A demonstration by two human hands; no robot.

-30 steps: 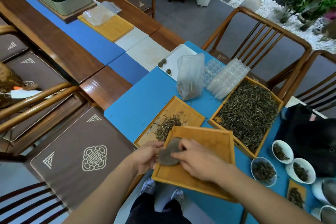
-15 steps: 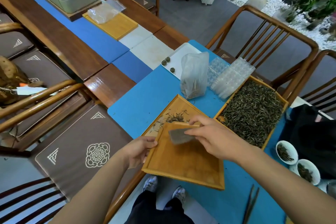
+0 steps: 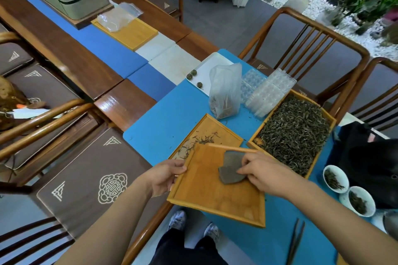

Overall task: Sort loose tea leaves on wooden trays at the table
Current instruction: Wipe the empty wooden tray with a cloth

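Observation:
My left hand [image 3: 164, 176] grips the left rim of a bare wooden tray [image 3: 206, 198], which is tilted over a second wooden tray [image 3: 217, 130]. That lower tray holds a small scatter of tea leaves [image 3: 201, 142]. My right hand [image 3: 261, 173] pinches a grey fan-shaped scraper [image 3: 231, 168] against the held tray's surface. To the right stands a deeper wooden tray [image 3: 255, 134] filled with loose tea leaves [image 3: 295, 133].
A plastic bag [image 3: 225, 90] with some leaves, clear plastic moulds [image 3: 269, 92] and a white tray [image 3: 210, 66] with tea balls sit behind. Two white bowls [image 3: 336, 178] of leaves and a black bag [image 3: 370, 163] are at the right. Dark tweezers [image 3: 296, 241] lie near the front. Wooden chairs surround the table.
The scraper has gone from the tray's near left to its far edge and back to the middle. The leaves on the lower tray are now spread thinner.

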